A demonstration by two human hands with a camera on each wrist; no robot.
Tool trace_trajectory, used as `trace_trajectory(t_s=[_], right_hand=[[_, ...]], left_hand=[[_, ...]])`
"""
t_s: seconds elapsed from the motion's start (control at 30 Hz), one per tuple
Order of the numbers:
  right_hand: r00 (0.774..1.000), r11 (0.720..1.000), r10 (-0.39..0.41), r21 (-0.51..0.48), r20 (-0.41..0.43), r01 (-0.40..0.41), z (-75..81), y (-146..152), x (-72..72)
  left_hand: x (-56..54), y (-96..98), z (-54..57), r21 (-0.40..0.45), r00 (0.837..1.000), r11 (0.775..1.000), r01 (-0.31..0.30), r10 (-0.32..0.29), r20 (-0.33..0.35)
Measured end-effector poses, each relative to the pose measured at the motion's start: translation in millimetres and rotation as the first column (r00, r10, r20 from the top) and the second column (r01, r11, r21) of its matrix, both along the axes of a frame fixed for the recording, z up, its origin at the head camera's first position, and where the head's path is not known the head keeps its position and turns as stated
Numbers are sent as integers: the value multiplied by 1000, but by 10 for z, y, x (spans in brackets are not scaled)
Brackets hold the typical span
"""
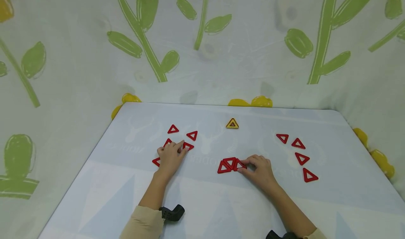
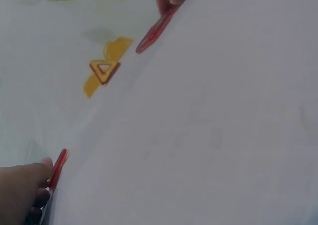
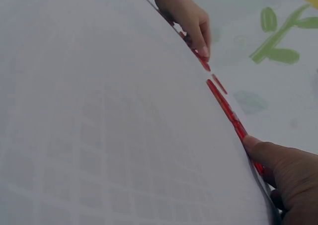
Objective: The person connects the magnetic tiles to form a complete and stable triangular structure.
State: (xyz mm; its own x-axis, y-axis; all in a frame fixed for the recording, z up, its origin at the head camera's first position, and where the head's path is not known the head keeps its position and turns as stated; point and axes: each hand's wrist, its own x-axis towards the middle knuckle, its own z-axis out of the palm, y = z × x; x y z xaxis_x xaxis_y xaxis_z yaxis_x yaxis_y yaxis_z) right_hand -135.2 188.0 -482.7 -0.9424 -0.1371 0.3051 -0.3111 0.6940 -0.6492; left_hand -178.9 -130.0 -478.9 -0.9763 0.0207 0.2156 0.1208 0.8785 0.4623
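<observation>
My left hand [image 1: 171, 157] pinches the near corner of a red triangular frame tile [image 1: 188, 146] on the left of the table. In the left wrist view, the thumb and fingers are at that tile's edge [image 2: 58, 168]. Partly hidden beside this hand lie two more red tiles. Near the middle, my right hand [image 1: 260, 169] grips a red triangle tile [image 1: 240, 165] between thumb and fingertips. That tile sits against two others [image 1: 224, 167], forming a short row. In the right wrist view the row shows edge-on, with the thumb on its near end.
Toward the back stands a yellow triangle [image 1: 232, 124]. Two loose red triangles [image 1: 173, 129] lie beyond the left hand. Several red triangles [image 1: 302, 158] run down the right side. The pale table [image 1: 202, 207] meets a flower-printed cloth [image 1: 246, 63] at its back edge.
</observation>
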Motion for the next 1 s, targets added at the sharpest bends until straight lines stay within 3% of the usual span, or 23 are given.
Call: trace_trajectory(t_s=[0.13, 0.37, 0.73, 1.0], right_hand=[[1000, 1000, 4, -3, 7, -4, -4, -9, -8], [1000, 1000, 4, -1, -6, -4, -18, -24, -11], [1000, 1000, -4, 21, 5, 4, -6, -15, 1], [1000, 1000, -9, 28, 1, 9, -10, -8, -3]], left_hand=[[7, 4, 24, -4, 1000, 1000, 15, -15, 10], [77, 75, 95, 81, 996, 993, 85, -85, -2], [129, 259, 49, 235, 997, 969, 75, -79, 10], [80, 412, 30, 213, 997, 974, 80, -75, -29]])
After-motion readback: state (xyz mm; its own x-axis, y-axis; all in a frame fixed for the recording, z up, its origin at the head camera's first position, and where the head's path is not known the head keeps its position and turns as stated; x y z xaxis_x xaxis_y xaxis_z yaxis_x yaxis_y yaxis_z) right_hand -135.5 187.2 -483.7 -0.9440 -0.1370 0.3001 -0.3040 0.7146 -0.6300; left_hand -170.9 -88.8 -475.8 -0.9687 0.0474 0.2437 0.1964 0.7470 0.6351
